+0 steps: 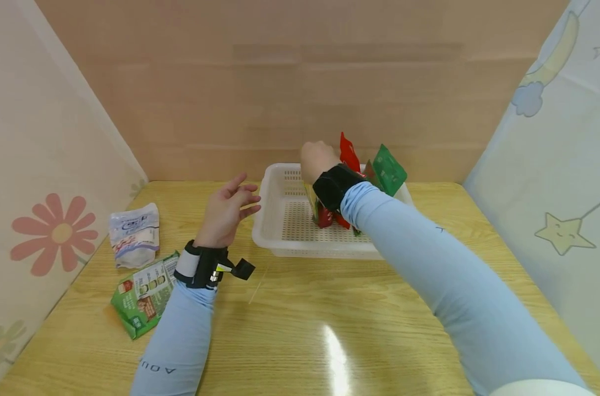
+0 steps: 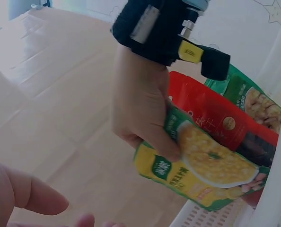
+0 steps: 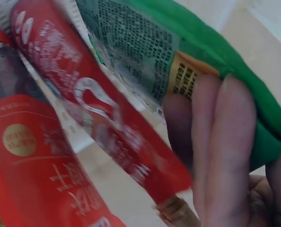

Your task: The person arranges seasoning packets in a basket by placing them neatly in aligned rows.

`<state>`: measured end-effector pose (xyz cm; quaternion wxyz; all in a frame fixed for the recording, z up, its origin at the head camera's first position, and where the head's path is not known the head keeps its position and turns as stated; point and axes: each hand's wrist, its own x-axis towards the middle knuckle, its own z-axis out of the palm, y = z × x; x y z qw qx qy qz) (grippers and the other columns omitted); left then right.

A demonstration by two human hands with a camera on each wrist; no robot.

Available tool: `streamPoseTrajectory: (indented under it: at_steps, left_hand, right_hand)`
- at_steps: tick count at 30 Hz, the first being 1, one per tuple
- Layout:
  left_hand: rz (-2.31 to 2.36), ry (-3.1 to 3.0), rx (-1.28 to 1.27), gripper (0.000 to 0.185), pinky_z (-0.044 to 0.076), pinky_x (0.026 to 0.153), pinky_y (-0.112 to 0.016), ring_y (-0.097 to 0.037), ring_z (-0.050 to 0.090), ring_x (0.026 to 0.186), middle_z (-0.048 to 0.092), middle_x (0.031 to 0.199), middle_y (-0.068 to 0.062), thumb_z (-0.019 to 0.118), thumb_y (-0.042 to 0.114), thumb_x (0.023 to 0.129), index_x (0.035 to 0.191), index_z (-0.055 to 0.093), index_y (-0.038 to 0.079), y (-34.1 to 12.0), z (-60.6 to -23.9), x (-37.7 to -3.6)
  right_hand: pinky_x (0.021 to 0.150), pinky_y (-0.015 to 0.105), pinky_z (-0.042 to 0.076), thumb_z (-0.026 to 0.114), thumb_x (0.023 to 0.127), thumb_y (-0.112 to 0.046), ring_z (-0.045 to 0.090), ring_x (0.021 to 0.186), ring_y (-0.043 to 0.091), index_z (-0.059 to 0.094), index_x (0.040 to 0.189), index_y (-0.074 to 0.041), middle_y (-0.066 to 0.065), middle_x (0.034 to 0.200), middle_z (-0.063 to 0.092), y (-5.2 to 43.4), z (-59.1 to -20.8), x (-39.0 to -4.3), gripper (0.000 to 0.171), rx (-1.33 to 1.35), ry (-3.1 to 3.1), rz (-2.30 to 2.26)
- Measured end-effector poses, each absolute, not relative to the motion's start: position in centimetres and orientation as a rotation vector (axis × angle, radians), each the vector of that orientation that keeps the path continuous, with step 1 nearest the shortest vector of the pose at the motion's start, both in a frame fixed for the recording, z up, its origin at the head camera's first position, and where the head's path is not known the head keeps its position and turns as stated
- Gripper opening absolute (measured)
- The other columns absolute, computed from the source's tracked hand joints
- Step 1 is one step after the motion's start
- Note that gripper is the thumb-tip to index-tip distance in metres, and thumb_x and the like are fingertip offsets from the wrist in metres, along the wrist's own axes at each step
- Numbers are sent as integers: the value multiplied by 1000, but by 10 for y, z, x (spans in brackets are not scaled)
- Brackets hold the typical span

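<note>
Right hand (image 1: 317, 158): I had it reached over the white basket (image 1: 275, 220), thumb and fingers clamped on a yellow-and-green corn packet (image 2: 204, 165), held upright on its edge.
Grip detail: in the left wrist view my thumb pressed across the packet's front near its top corner; in the right wrist view my fingers (image 3: 216, 142) lay curled against its green back.
Corn packet: it stood inside the basket, just in front of a red packet (image 2: 211, 118) and touching it; whether its bottom edge rested on the basket floor I could not tell.
Other packets in the basket: the red one and a green packet (image 1: 389, 170) leaned upright toward the right end.
Left hand (image 1: 227, 212): it hovered beside the basket's left wall, fingers spread and relaxed, holding nothing, not touching the basket.
Bench (image 1: 300, 330): a white pouch (image 1: 134, 234) and a green snack bag (image 1: 143, 291) lay flat on it, well to the left, near my left forearm.
Doing this step well, as I judged it: keep the packet vertical, press it flat against the red one so the row stays tight, and let go only once the bottom edge sits on the basket floor.
Risk, as I judged it: loosening the pinch too soon could let the packet tip forward into the bare left half of the basket.
</note>
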<state>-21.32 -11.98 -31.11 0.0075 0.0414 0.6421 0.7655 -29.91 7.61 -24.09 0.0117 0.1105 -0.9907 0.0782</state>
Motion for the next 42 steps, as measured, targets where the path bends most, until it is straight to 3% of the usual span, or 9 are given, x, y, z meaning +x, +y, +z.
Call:
streamPoseTrajectory:
  at_steps: [7, 17, 29, 42]
  left_hand:
    - [2396, 2024, 130, 54, 54, 89, -31, -32, 57, 108, 53, 125, -16, 47, 5, 102, 155, 32, 7, -121, -309, -212]
    - [2401, 2032, 133, 53, 55, 86, -29, -31, 58, 106, 55, 115, -9, 47, 5, 103, 154, 34, 6, -121, -306, -210]
    - [2378, 2032, 166, 52, 55, 85, -30, -29, 59, 102, 55, 115, -11, 47, 3, 102, 153, 35, 5, -116, -305, -209]
    - [2366, 2028, 167, 51, 54, 88, -32, -36, 55, 109, 55, 115, -11, 47, 4, 103, 152, 36, 6, -116, -306, -209]
  right_hand:
    - [80, 49, 57, 58, 97, -12, 63, 83, 32, 68, 115, -2, 17, 107, 67, 71, -261, -312, 23, 202, -3093, 200]
    - [73, 52, 58, 59, 97, -12, 64, 77, 29, 67, 119, -5, 14, 105, 67, 62, -278, -316, 24, 126, -3108, 146]
    - [72, 48, 59, 60, 98, -15, 66, 76, 31, 68, 118, -3, 16, 102, 68, 65, -283, -315, 24, 158, -3091, 92]
    - [78, 49, 58, 62, 96, -13, 66, 81, 32, 68, 119, -3, 17, 106, 68, 69, -279, -315, 25, 169, -3098, 89]
